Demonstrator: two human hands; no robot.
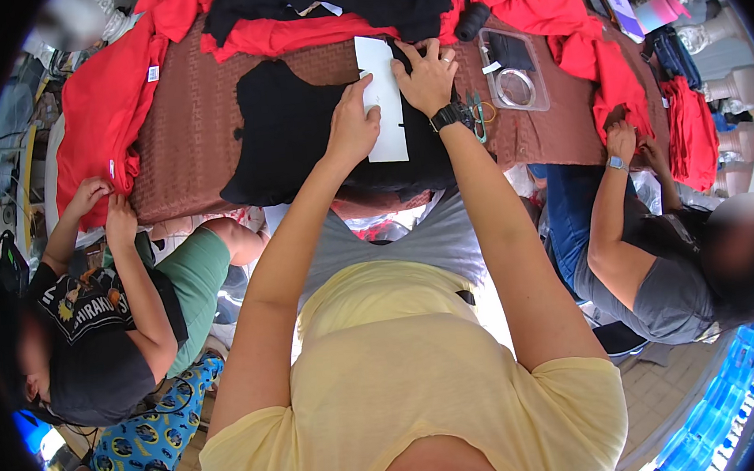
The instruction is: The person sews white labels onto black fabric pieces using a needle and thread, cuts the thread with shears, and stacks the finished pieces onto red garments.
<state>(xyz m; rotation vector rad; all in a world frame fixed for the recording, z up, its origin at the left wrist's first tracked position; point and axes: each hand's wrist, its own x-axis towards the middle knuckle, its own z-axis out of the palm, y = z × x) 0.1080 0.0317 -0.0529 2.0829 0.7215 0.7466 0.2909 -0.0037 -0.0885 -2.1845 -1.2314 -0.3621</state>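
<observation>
A black garment [289, 127] lies spread on the table in front of me. On top of it is a long white card strip [385, 142] with small dark marks or notches along its edges. My left hand [354, 124] rests on the strip's left side, index finger and thumb apart on its surface. Beside the strip's upper right edge, my right hand [426, 77] presses down with its fingers spread, partly on the black cloth. It wears a ring and a dark watch. Small scissors [477, 117] lie just right of that wrist.
A brown textured cloth [176, 154] covers the table. Right of my hands sit a clear plastic tray [538, 90] and a black thread spool [471, 23]. Red garments [106, 106] line both sides. People at left [109, 318] and right [635, 251] handle red cloth.
</observation>
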